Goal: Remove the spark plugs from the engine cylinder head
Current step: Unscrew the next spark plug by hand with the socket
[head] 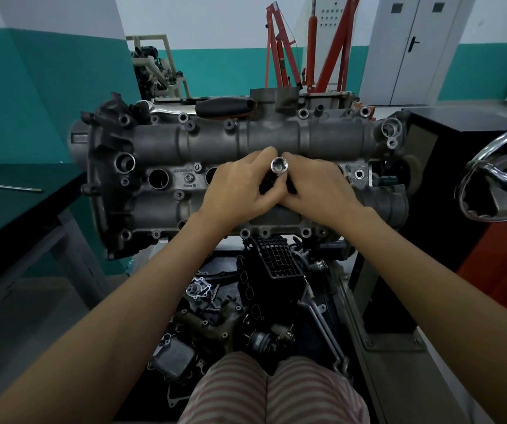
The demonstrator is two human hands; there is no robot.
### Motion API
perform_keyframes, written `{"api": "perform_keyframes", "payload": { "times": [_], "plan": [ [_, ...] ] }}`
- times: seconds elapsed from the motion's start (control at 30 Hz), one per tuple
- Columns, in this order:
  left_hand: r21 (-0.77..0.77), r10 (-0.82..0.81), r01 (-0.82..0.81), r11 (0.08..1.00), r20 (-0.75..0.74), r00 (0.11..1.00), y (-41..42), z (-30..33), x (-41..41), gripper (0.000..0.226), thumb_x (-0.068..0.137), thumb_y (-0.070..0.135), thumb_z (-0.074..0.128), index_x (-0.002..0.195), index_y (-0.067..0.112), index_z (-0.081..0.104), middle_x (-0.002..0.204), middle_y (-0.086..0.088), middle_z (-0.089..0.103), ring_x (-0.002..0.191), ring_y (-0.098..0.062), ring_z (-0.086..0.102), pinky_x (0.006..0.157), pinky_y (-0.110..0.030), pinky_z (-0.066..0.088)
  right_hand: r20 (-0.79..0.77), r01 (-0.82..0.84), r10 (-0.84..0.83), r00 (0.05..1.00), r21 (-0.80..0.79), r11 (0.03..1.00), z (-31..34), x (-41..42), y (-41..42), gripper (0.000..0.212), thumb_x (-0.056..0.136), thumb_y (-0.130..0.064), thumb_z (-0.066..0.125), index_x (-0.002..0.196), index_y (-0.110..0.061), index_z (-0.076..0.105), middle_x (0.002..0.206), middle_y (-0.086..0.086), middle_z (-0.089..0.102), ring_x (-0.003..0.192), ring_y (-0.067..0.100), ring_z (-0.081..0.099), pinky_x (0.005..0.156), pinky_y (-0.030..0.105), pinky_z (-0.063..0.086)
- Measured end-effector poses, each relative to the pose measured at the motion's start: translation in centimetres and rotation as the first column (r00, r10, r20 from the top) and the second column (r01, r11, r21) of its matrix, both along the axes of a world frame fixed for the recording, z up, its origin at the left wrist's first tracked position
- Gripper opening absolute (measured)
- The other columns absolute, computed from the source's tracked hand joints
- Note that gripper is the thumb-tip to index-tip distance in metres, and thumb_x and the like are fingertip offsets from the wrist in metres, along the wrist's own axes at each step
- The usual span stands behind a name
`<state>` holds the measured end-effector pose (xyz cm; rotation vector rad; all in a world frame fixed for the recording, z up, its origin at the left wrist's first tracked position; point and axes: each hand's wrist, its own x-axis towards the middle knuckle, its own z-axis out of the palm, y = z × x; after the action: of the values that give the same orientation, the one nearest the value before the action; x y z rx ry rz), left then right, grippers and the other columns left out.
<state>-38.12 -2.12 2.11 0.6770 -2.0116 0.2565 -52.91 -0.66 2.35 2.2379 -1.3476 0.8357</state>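
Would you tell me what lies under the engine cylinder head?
Under the cylinder head, loose engine parts and a black gridded housing lie in a heap; the arms and striped clothing cover part of it.

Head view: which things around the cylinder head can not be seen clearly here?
- Lower part of the socket tool: hidden by the left hand and right hand gripping it.
- Spark plugs: none visible; the open well is dark inside.
- Wells under the hands: covered.
- Cast lettering on the cylinder head: too small.
- Chrome handwheel: cut off by the right edge.
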Motion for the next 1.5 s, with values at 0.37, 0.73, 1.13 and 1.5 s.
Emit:
{"api": "perform_keyframes", "payload": {
  "times": [0.37, 0.73, 1.13, 1.5],
  "plan": [
    [-0.036, 0.018, -0.019, 0.999, -0.014, 1.0, -0.27, -0.1, 0.05, 0.027, 0.086, 0.03, 0.053, 0.067, 0.011, 0.044, 0.058, 0.001, 0.048, 0.048, -0.02, 0.047, 0.046, -0.025, 0.032, -0.049, 0.032, -0.032, 0.998, 0.001, 0.999, 0.17, 0.0, -0.2, 0.03, 0.09, -0.03, 0.046, 0.089, -0.005, 0.061, 0.086, 0.012, 0.066, 0.078, 0.034, 0.06, 0.061, 0.034, 0.034],
    [-0.012, 0.04, -0.04, 0.999, -0.011, 0.999, -0.64, -0.25, 0.04, 0.033, 0.087, 0.034, 0.051, 0.062, 0.013, 0.047, 0.054, -0.007, 0.055, 0.047, -0.029, 0.052, 0.045, -0.028, 0.033, -0.003, 0.044, -0.044, 0.999, 0.0, 0.999, 0.18, 0.01, -0.2, 0.039, 0.087, -0.043, 0.048, 0.083, -0.008, 0.065, 0.076, 0.012, 0.067, 0.072, 0.033, 0.061, 0.058, 0.029, 0.031],
    [-0.006, 0.016, -0.016, 1.0, -0.031, 0.999, -0.25, -0.14, -0.1, 0.021, 0.083, 0.026, 0.05, 0.068, 0.014, 0.041, 0.057, 0.0, 0.049, 0.047, -0.023, 0.046, 0.045, -0.029, 0.036, 0.006, 0.01, -0.01, 1.0, 0.007, 1.0, 0.1, 0.11, -0.16, 0.038, 0.083, -0.042, 0.042, 0.096, -0.008, 0.056, 0.088, 0.005, 0.065, 0.077, 0.03, 0.06, 0.059, 0.033, 0.036],
    [-0.023, 0.009, -0.009, 1.0, -0.014, 1.0, -0.42, -0.21, 0.0, 0.029, 0.085, 0.03, 0.051, 0.066, 0.007, 0.053, 0.056, 0.0, 0.051, 0.048, -0.014, 0.04, 0.046, -0.025, 0.03, -0.006, 0.029, -0.029, 1.0, 0.025, 0.999, 0.19, 0.22, -0.1, 0.031, 0.084, -0.034, 0.045, 0.093, -0.007, 0.058, 0.087, 0.007, 0.066, 0.078, 0.03, 0.06, 0.061, 0.034, 0.038]
  ]
}}
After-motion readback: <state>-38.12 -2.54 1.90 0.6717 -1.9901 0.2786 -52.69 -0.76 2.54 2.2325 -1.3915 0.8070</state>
